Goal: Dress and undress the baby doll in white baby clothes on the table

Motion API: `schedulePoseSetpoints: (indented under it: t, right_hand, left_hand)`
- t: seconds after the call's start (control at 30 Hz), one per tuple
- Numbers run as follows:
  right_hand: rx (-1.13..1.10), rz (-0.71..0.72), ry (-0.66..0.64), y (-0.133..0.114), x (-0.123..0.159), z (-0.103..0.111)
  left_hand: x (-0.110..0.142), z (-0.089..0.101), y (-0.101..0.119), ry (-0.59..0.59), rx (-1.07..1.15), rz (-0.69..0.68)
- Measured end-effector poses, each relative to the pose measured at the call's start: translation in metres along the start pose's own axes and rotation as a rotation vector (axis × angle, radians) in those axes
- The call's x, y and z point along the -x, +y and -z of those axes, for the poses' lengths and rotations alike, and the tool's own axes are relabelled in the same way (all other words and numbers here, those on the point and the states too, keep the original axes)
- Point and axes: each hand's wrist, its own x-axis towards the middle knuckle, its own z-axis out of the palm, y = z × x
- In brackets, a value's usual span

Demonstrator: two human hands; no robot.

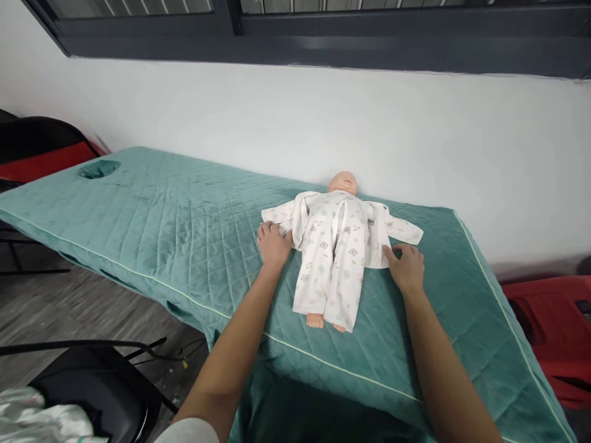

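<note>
A baby doll (342, 183) lies on its back on the quilted green cover (198, 240), head toward the wall. It wears a white long-sleeved baby shirt (377, 237) and white printed trousers (318, 271), its bare feet showing below the cuffs. The shirt's sleeves spread out to both sides. My left hand (273, 245) is closed at the shirt's edge just under the sleeve on the left; its fingertips are partly hidden. On the other side, my right hand (406, 267) has its thumb and bent fingers at the shirt's lower side edge.
The green-covered bed has a face hole (99, 169) at its far left end. A black chair (96, 387) with white printed cloth (46, 418) stands at lower left. Another black and red chair (46, 151) is behind the bed's left end. Red plastic objects (549, 326) stand at right.
</note>
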Motion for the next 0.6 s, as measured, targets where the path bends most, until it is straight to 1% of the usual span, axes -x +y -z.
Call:
schedulePoseSetpoints:
  t: [0.07,0.1,0.17,0.23,0.3,0.33,0.4,0.43,0.53,0.6]
  right_hand:
    - [0.054,0.004,-0.053,-0.005,-0.001,-0.001]
    - [0.036,0.014,-0.082,-0.007,-0.001,0.0]
    - [-0.097,-0.011,-0.124,-0.01,-0.002,0.001]
    - [-0.435,-0.163,-0.137,-0.009,-0.004,0.004]
    - [-0.828,-0.346,-0.143,-0.009,-0.005,0.007]
    - [-0.973,-0.4,-0.149,-0.009,-0.005,0.009]
    - [-1.157,-0.451,-0.189,-0.012,-0.005,0.012]
    - [-1.228,-0.472,-0.222,-0.014,-0.004,0.013]
    - [-1.522,-0.578,-0.301,-0.018,-0.004,0.019]
    - [-1.666,-0.6,-0.294,-0.018,-0.005,0.024]
  left_hand:
    - [0.0,-0.002,0.001,-0.034,-0.044,-0.038]
    - [0.0,-0.003,0.0,-0.052,-0.044,-0.063]
    - [0.0,-0.003,-0.002,-0.068,-0.014,-0.08]
    - [-0.001,-0.001,-0.005,-0.052,0.078,-0.034]
    - [-0.001,0.003,-0.007,0.016,0.279,0.059]
    - [0.0,0.005,-0.007,0.062,0.404,0.105]
    - [0.002,0.009,-0.008,0.146,0.626,0.166]
    - [0.003,0.01,-0.008,0.171,0.698,0.179]
    - [0.006,0.011,-0.008,0.186,0.798,0.19]
    - [0.006,0.01,-0.009,0.176,0.834,0.2]
